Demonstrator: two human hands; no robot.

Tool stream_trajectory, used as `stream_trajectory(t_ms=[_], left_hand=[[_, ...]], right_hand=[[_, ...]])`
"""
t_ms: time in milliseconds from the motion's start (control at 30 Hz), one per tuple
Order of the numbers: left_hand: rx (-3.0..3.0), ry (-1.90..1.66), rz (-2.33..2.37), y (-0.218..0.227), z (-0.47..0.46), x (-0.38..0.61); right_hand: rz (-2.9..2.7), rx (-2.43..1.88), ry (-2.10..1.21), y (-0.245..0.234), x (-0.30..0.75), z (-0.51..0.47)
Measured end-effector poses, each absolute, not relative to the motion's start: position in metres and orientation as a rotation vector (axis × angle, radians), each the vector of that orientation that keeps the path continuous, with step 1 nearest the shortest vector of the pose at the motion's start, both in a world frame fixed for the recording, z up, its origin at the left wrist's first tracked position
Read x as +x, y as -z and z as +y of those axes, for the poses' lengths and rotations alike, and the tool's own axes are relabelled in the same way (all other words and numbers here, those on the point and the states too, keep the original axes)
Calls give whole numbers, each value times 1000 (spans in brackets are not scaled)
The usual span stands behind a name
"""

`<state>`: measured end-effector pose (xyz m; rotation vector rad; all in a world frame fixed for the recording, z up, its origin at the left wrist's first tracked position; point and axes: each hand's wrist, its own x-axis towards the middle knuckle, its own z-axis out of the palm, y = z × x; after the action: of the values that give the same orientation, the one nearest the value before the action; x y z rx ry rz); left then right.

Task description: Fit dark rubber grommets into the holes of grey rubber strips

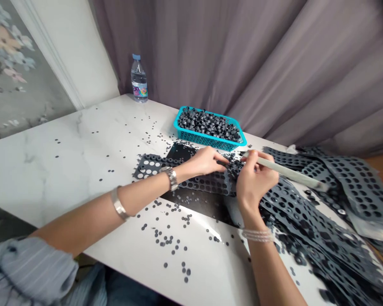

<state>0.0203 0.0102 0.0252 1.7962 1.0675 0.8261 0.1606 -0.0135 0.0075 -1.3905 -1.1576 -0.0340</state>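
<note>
My left hand (204,161) rests over a dark perforated sheet (204,183), its fingertips at a cluster of small dark rubber pieces (232,165). Whether those fingers pinch a piece is hidden. My right hand (255,180) grips a long pale rod (287,171) that reaches from the cluster out to the right. Both hands sit close together, just in front of a teal plastic basket (191,134) heaped with dark grey rubber rings (207,124). Small dark discs (166,244) lie scattered around the sheet.
A heap of overlapping perforated sheets (354,187) covers the right of the white marble table (51,170). A plastic water bottle (138,80) stands at the far corner. A mauve curtain (242,55) hangs behind the table, with a floral wall panel (9,63) to the left.
</note>
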Motion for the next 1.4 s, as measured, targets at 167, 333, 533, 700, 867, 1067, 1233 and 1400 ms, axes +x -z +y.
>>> stream_trajectory(t_ms=[167,333,533,700,867,1067,1233,1400], left_hand=[[1917,-752,979,-37,23,28],[1673,-780,1340,-31,18,-26],[2063,-633,1660,-26,-8,-61],[2285,-539,1687,-15,-8,-58],[2354,-478,1728,-4,-5,-55],[2361,-522,1709,-3,-7,-51],[2340,-559,1714,1,-8,-49],[2225,-750,1669,-5,-12,-49]], right_hand=[[-1038,-1304,-2,-14,174,-14],[-1178,-1250,-457,-10,159,-10],[-1522,-1266,-928,8,118,3],[-1684,-1278,-818,21,105,4],[-1753,-1298,-744,20,105,2],[-1815,-1335,-642,13,102,-2],[-1881,-1337,-552,11,98,-6],[-1910,-1360,-475,11,95,-7]])
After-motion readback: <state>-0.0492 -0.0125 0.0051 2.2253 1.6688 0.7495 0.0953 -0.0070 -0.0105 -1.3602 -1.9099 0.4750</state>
